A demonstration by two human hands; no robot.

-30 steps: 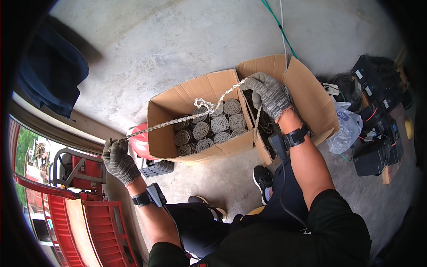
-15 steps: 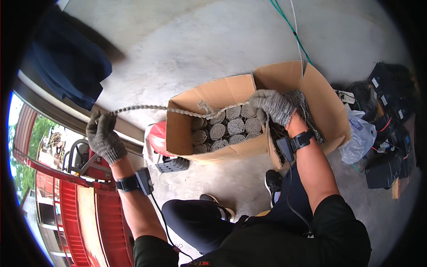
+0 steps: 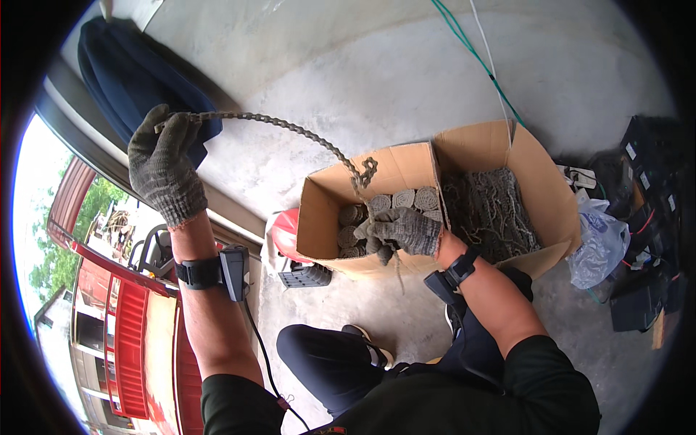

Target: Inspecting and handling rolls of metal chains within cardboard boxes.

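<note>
A metal roller chain (image 3: 295, 128) arcs between my two gloved hands, with a small kink hanging near its middle. My left hand (image 3: 170, 163), raised at the upper left, pinches one end of it. Lower and to the right, my right hand (image 3: 404, 230) is closed around the chain, and a short tail dangles below the fingers. Beneath that hand, several tightly rolled chain coils (image 3: 428, 199) stand in a cardboard box (image 3: 402, 161); the hand hides some of them. Loose lengths of chain (image 3: 486, 203) lie in a second cardboard box (image 3: 554, 199) alongside.
A clear plastic bag (image 3: 598, 243) and black battery-like cases (image 3: 638, 293) stand at the right. Left of the boxes are a red object (image 3: 285, 230) and a dark crate (image 3: 304, 278). Dark blue cloth (image 3: 130, 80) hangs at the upper left; red machinery (image 3: 134, 348) stands below it.
My left hand has risen with its end of the chain. My right hand has moved left and down, over the front of the coil box, and the chain now slopes more steeply.
</note>
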